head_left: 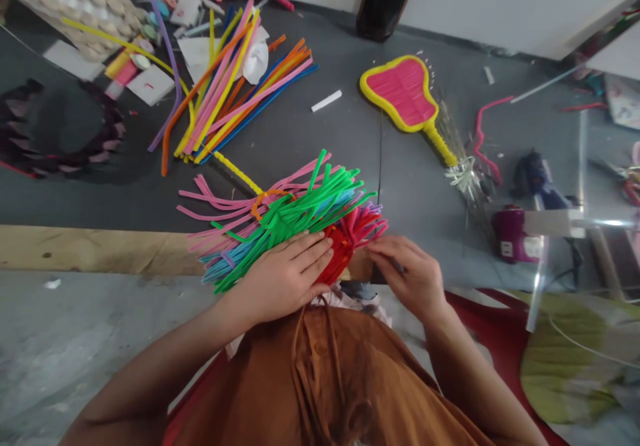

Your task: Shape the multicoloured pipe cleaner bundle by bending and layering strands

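Note:
My left hand (290,269) lies flat with fingers stretched over a bundle of green pipe cleaners (310,203) and a red woven pipe cleaner panel (337,253) at the table's front edge. Pink pipe cleaners (225,203) and blue ones (220,266) fan out to the left. A twisted yellow stem (240,173) with an orange loop touches the bundle. At the panel's right side, my right hand (407,273) pinches the end of a red-pink pipe cleaner (364,239) between thumb and forefinger. Its remaining fingers are curled.
Loose coloured pipe cleaners (225,93) lie at the back left, near a dark headband-like ring (65,159). A pink fan shape with yellow edging (400,93) rests at the back right. Further right are a purple object (517,236) and a glue gun-like blue tool (540,179).

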`<state>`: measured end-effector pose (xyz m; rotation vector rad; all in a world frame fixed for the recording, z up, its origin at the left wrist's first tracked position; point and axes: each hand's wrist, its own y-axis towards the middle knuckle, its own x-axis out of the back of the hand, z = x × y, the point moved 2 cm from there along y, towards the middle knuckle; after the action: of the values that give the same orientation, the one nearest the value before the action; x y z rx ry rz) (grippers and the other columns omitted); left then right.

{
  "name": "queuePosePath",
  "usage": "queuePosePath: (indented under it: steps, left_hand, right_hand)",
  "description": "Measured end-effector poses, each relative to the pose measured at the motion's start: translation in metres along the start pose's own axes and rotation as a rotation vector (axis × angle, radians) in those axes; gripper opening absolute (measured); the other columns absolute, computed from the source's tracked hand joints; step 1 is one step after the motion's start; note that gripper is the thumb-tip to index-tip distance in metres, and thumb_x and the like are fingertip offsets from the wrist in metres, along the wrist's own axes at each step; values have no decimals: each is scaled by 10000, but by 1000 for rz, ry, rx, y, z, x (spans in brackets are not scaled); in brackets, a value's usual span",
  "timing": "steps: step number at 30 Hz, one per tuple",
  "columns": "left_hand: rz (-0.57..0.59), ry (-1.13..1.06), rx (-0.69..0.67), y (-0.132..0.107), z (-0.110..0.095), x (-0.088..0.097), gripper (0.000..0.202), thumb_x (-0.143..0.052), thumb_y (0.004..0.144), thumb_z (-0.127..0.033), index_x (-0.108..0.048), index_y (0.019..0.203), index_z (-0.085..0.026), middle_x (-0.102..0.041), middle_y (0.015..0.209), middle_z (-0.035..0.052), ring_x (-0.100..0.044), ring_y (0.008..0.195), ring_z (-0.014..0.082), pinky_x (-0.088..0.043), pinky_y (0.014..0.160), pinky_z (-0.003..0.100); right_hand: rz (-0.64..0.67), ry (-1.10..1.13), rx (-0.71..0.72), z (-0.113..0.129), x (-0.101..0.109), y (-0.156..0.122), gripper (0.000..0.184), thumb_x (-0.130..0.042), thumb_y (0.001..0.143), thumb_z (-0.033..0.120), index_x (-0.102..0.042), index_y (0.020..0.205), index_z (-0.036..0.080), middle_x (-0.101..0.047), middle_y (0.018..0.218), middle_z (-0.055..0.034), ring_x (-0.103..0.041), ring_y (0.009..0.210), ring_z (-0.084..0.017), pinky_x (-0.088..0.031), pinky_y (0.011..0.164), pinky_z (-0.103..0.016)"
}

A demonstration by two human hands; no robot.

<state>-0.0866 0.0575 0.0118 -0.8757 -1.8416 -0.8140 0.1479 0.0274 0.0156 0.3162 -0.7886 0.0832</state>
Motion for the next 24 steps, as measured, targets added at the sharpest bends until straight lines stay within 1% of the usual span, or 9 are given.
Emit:
queuePosePath:
  steps: [3, 6, 11, 13, 15, 17, 20, 22, 24]
  left_hand:
    - [12, 20, -4, 2, -2, 1, 425, -491, 996, -360, -617, 1281, -71, -610, 1389, 128, -538, 1326, 268, -447, 1134, 437]
    - [14, 42, -10, 2, -3, 1, 434, -482, 999, -366, -617, 1280, -64, -605, 1392, 139, -536, 1327, 270, -451, 1128, 436]
    - [4, 50, -17, 2, -3, 0, 556, -490, 976, -493, -606, 1291, -50, -611, 1380, 159, -540, 1319, 294, -458, 1118, 453]
    - [6, 71, -26, 1, -4, -2, 494, -502, 983, -425, -606, 1288, -50, -622, 1367, 156, -548, 1310, 295, -463, 1113, 456]
    - [-3, 101, -36, 0, -5, -5, 379, -509, 977, -262, -613, 1280, -59, -630, 1358, 146, -553, 1303, 293, -465, 1111, 462]
    - [-22, 113, -32, -1, -5, -8, 354, -502, 948, -151, -620, 1273, -75, -630, 1360, 136, -549, 1307, 294, -465, 1112, 471]
    - [-45, 97, -16, -4, -5, -11, 343, -498, 931, -119, -643, 1242, -100, -628, 1364, 127, -548, 1308, 287, -468, 1111, 466]
    - [-54, 90, -12, -4, -5, -12, 340, -494, 928, -109, -649, 1230, -103, -636, 1353, 127, -561, 1295, 279, -475, 1107, 461]
    - [-55, 84, -17, -4, -4, -11, 354, -491, 929, -107, -638, 1251, -103, -636, 1353, 127, -565, 1291, 276, -478, 1104, 464]
  right_hand:
    - [37, -67, 176, 2, -11, -6, 206, -633, 889, 86, -709, 1027, 218, -739, 962, -65, -688, 831, -164, -591, 756, -285]
    - [21, -144, 270, 5, -23, -7, 212, -611, 887, 63, -713, 986, 220, -738, 904, -53, -658, 775, -163, -574, 718, -285]
    - [3, -220, 240, 10, -33, -4, 182, -579, 911, 99, -713, 932, 221, -736, 858, -39, -656, 749, -161, -548, 704, -281]
    - [5, -226, 185, 13, -33, -3, 154, -582, 923, 132, -710, 899, 214, -732, 830, -38, -658, 740, -162, -545, 711, -283]
    - [27, -214, 128, 17, -32, -1, 141, -588, 926, 151, -703, 871, 210, -727, 804, -34, -662, 732, -163, -546, 703, -282]
    - [45, -173, 105, 21, -28, 2, 128, -590, 925, 149, -699, 898, 210, -732, 824, -37, -669, 750, -164, -557, 713, -281]
    - [77, -81, 194, 22, -22, 11, 235, -526, 927, 90, -680, 1049, 219, -745, 994, -65, -687, 907, -179, -575, 830, -314]
    - [117, -52, 268, 18, -20, 17, 317, -463, 929, 56, -651, 1131, 212, -729, 1112, -90, -672, 1043, -197, -557, 932, -358]
    - [134, -52, 259, 10, -19, 23, 329, -427, 935, 50, -635, 1144, 197, -721, 1139, -106, -661, 1092, -202, -540, 970, -372]
